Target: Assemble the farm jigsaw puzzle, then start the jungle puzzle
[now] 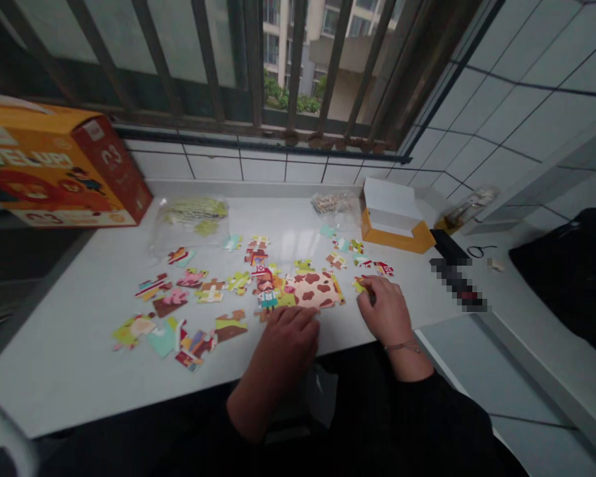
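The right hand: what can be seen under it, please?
A yellow-green puzzle piece shows partly at the front of the right hand; whatever lies beneath the palm is covered and cannot be seen.

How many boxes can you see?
2: a big orange box at the back left, and a small open box at the back right. Others could be out of view.

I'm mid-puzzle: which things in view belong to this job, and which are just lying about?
Belongs to the job:
joined section with the cow, left hand at its lower edge
loose jigsaw pieces, right hand at one
clear bag of pieces, probably
orange carry box and open box, likely packaging

Just lying about, it seems:
clear container
black rectangular object
dark fabric
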Demonstrator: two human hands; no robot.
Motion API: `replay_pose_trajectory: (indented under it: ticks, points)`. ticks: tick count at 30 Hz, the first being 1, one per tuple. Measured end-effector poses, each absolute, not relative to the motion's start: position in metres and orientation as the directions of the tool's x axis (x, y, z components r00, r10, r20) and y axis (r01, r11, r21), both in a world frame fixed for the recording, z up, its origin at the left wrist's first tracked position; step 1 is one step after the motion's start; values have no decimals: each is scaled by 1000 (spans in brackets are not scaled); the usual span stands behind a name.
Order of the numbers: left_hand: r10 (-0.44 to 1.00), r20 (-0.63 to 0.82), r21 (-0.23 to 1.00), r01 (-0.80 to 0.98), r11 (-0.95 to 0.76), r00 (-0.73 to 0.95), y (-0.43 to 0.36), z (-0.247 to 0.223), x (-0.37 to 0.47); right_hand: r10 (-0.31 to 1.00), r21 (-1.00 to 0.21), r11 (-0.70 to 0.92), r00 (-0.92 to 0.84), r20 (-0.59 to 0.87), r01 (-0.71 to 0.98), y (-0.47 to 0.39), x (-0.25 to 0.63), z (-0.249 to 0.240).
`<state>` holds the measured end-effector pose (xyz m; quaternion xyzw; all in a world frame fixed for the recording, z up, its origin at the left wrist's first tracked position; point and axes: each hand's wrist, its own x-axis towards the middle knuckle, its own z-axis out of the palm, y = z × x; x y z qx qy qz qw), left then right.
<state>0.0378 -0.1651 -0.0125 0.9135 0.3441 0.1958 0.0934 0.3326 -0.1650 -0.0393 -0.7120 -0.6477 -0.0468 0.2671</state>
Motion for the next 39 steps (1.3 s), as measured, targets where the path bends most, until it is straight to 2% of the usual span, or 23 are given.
replay_pose_trajectory:
  ticks: [5, 17, 32, 39]
  points:
    - [665, 245, 330, 585, -741, 705, -181, -14, 43, 899, -300, -19, 147, 413, 954, -164, 334, -41]
    - [679, 303, 464, 519, -718, 668, -179, -15, 22, 883, -266, -38, 157, 442, 963, -166, 329, -41]
    - [663, 326, 388, 544, -744, 674, -183, -13, 22, 830, -260, -100, 225, 511, 960, -165, 323, -47]
    - [680, 303, 380, 569, -729, 668, -185, -11, 23, 819, -287, -68, 217, 530, 956, -168, 324, -48]
